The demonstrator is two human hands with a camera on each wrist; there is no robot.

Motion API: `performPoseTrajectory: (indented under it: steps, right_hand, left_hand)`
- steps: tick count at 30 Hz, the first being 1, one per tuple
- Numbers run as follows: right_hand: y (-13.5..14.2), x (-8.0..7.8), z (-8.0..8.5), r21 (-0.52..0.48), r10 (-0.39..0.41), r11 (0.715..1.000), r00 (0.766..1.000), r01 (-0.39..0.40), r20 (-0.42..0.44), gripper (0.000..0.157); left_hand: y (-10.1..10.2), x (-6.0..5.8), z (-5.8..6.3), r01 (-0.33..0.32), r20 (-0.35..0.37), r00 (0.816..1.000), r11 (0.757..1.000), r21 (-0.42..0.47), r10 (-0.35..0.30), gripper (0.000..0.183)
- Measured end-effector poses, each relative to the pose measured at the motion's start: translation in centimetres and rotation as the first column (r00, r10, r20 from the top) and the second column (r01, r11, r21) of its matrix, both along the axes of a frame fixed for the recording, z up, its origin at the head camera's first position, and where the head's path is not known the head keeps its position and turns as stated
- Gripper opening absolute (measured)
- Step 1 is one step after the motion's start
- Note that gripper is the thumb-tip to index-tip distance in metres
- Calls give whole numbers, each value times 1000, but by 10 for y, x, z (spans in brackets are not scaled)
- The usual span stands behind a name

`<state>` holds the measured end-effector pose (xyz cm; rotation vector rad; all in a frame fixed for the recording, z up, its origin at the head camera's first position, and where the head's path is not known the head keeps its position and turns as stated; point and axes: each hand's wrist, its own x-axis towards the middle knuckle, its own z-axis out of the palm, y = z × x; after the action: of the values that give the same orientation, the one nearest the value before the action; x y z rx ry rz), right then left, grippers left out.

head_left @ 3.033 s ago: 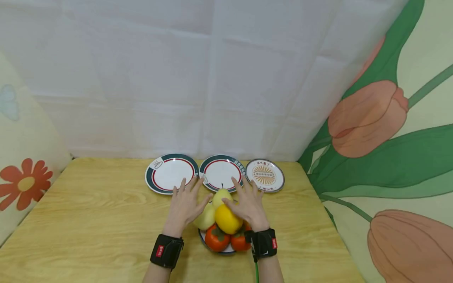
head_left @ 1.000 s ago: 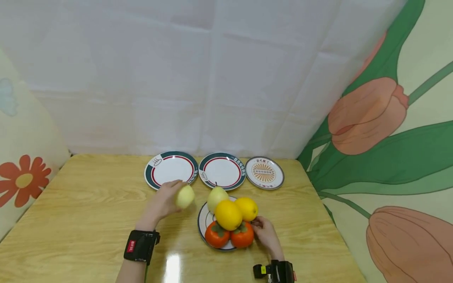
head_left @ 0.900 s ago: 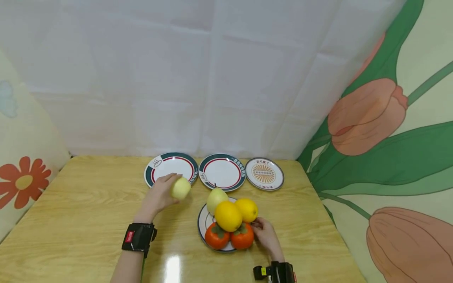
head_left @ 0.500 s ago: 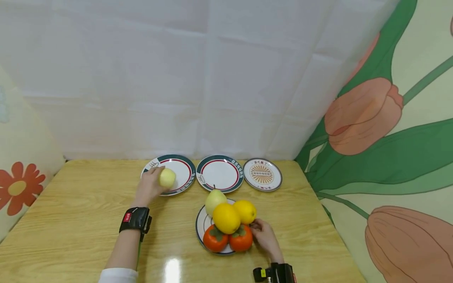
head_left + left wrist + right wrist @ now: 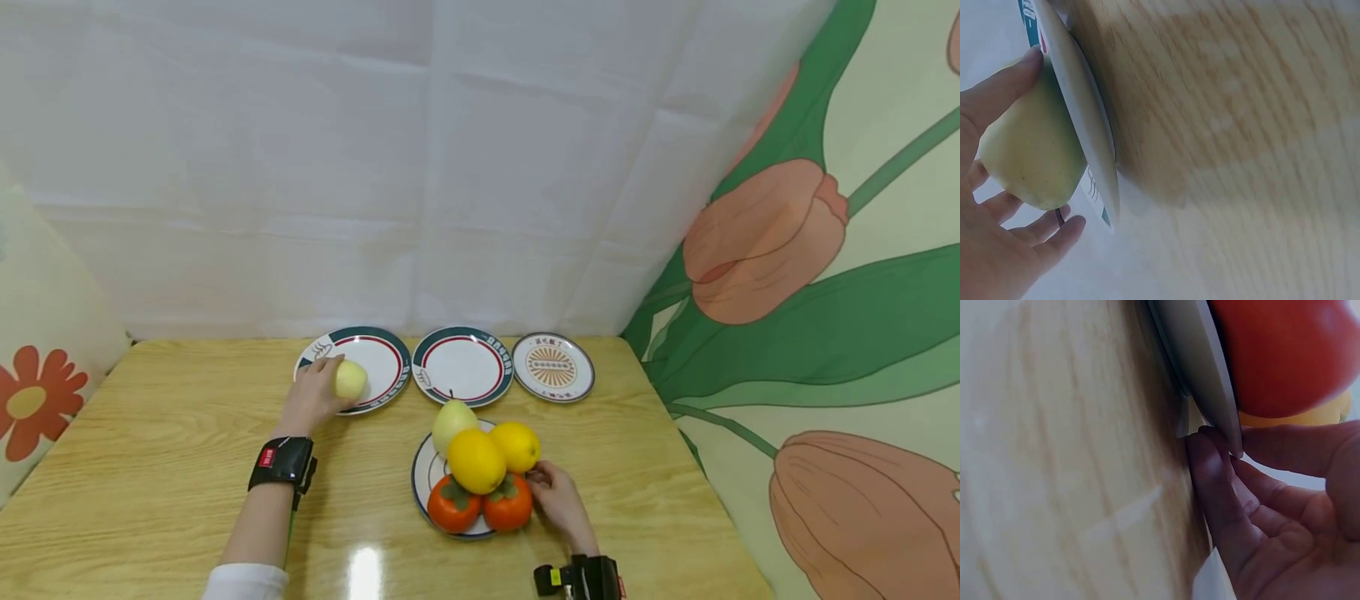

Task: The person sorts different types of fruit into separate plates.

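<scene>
My left hand point(image 5: 307, 398) grips a pale yellow-green pear point(image 5: 350, 380) over the left green-rimmed plate point(image 5: 390, 362). In the left wrist view the pear point(image 5: 1032, 140) lies against that plate's surface, stem towards the fingertips. My right hand point(image 5: 561, 502) pinches the rim of the fruit plate point(image 5: 422, 483) at its right side; the right wrist view shows thumb and fingers on either side of the plate edge point(image 5: 1210, 369). On this plate sit another pear point(image 5: 452, 425), two yellow lemons point(image 5: 477, 462) and two orange persimmons point(image 5: 453, 507).
A second green-rimmed plate point(image 5: 462, 367) stands at the back middle. Right of it is a smaller plate point(image 5: 553, 367) with a sunburst print. A white cloth point(image 5: 300, 167) hangs behind the wooden table point(image 5: 172, 467); floral cloth point(image 5: 787, 367) borders the right side.
Three seconds ago both hands were spread above the fruit pile. The left hand has since carried one pear leftwards onto the left plate. The right hand moved to the fruit plate's rim and stays there.
</scene>
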<state>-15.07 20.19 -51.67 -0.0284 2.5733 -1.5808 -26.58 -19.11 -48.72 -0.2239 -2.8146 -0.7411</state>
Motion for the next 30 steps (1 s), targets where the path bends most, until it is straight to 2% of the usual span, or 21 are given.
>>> performPoseTrajectory:
  steps: [3,4,7,10,12,14,15,18,20,22,26,30]
  right_hand:
    - [2,0,-2,-25,26,999,999,-27,-48,33]
    - [4,0,-3,-37,49,998,995,-52,-87,32]
    - [6,1,-5,-42,71,996,990,-77,-125,33]
    - [5,0,-5,-26,42,999,995,-44,-87,31]
    - [3,-1,-4,-2,7,1000,999,-7,-32,31]
    - [1,-1,-3,8,-7,1000,1000,7,-7,30]
    - [1,-2,-3,12,-7,1000,1000,7,-6,30]
    - [0,-2,-4,13,-11,1000,1000,11,4,29]
    - [-1,-2,-3,22,-11,1000,1000,11,0,28]
    - [-1,-1,-3,32,-11,999,1000,11,-8,28]
    - [-2,1,-1,28,-19,999,1000,19,-9,28]
    - [-2,2,0,23,-22,999,1000,23,-10,29]
  left_hand:
    - [1,-1,1,9,-2,1000,999,-48,-9,81]
    - [2,-1,2,12,0,1000,998,-59,-12,81]
    - [10,0,9,29,-13,999,995,-98,-30,80]
    - [26,3,19,69,-73,994,986,-149,-81,80]
    - [41,6,25,133,-113,982,976,-174,-154,80]
    - [57,11,29,237,-125,957,955,-181,-261,79]
    - [65,14,31,306,-107,940,938,-166,-325,79]
    - [87,22,36,498,-33,862,858,-127,-506,80]
    - [99,26,37,584,28,811,805,-104,-585,82]
    - [108,28,37,633,65,774,767,-111,-629,85]
    - [120,29,33,673,103,739,728,-129,-666,90]
    - [127,29,27,687,105,725,701,-191,-681,90]
